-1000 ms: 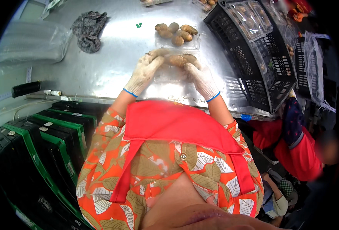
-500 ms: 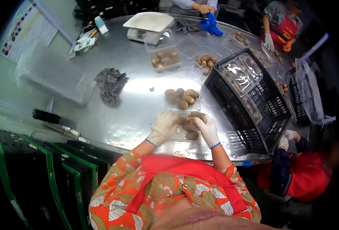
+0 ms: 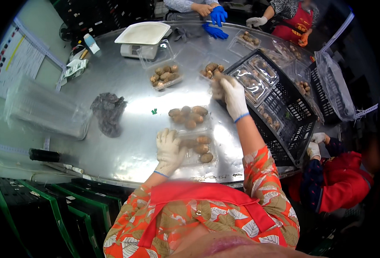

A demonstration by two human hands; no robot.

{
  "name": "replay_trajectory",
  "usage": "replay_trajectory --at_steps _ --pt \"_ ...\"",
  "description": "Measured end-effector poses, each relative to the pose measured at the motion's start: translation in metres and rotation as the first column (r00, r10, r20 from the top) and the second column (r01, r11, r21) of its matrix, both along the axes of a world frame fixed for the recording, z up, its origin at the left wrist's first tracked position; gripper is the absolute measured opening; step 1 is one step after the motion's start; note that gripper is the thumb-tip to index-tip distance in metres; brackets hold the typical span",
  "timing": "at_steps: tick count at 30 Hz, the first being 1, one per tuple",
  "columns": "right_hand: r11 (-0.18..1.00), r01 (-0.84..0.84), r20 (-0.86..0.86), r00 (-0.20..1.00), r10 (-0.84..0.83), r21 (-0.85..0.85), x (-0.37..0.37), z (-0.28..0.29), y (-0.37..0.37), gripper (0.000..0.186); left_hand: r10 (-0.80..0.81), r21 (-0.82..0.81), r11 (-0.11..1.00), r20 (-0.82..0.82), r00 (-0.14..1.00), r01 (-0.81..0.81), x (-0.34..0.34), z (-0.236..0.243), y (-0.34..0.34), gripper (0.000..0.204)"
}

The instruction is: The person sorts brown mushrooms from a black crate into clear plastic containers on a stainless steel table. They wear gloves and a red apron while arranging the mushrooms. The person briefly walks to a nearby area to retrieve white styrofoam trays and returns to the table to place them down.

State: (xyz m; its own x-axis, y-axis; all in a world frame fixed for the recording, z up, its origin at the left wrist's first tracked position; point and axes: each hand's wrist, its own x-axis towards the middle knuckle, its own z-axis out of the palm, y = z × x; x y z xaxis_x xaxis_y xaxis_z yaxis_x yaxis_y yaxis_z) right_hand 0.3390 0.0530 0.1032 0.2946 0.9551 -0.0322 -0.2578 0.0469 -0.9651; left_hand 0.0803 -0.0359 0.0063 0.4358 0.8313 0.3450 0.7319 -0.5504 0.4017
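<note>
Both my hands wear white knitted gloves. Beside the left rim of a clear plastic box (image 3: 215, 161), my left hand (image 3: 168, 149) lies open with its fingers stretched forward. Several brown taro corms (image 3: 202, 149) are in that box, those nearest the hand blurred. More taro corms (image 3: 189, 116) fill the part just beyond. My right hand (image 3: 234, 95) is reached out to the right, its fingers closed on a brown taro (image 3: 217, 88), smeared by motion. It is close to another heap of taro (image 3: 212, 69) and the black crate's edge.
A black crate (image 3: 291, 136) holding packed boxes leans at right. A filled clear box (image 3: 167, 79) stands near the white scale (image 3: 141, 34). A dark crumpled cloth (image 3: 107, 113) and stacked plastic boxes (image 3: 48, 109) are left. Co-workers' gloved hands (image 3: 313, 150) show at right and far side.
My right hand has moved away from the near box, forward and right, with a taro. My left hand has shifted to the box's left side and opened. The view has turned slightly.
</note>
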Motion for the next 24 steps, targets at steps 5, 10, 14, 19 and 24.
replay_trajectory --at_steps 5,10,14,19,24 --pt "0.991 -0.075 -0.138 0.989 0.059 -0.111 0.034 0.018 0.095 0.042 0.077 -0.082 0.993 -0.143 0.987 -0.089 -0.002 0.004 0.004 0.032" --pt "0.996 -0.049 -0.102 0.994 0.042 -0.069 0.022 0.023 0.097 0.05 0.099 -0.111 0.986 -0.207 0.973 -0.124 -0.005 0.007 0.001 0.033" --pt "0.973 -0.23 0.373 0.905 0.204 0.024 0.003 -0.027 0.026 0.046 0.071 -0.071 0.994 -0.129 0.989 -0.081 -0.008 -0.008 -0.002 0.037" --pt "0.95 -0.226 0.16 0.952 0.263 -0.213 -0.036 -0.037 -0.08 0.045 0.038 -0.036 0.998 -0.144 0.989 -0.043 -0.012 -0.014 -0.004 0.04" --pt "0.942 -0.248 0.009 0.967 0.256 -0.226 -0.041 -0.05 -0.129 0.05 0.009 -0.073 0.997 -0.114 0.993 -0.017 -0.006 0.006 -0.005 0.032"
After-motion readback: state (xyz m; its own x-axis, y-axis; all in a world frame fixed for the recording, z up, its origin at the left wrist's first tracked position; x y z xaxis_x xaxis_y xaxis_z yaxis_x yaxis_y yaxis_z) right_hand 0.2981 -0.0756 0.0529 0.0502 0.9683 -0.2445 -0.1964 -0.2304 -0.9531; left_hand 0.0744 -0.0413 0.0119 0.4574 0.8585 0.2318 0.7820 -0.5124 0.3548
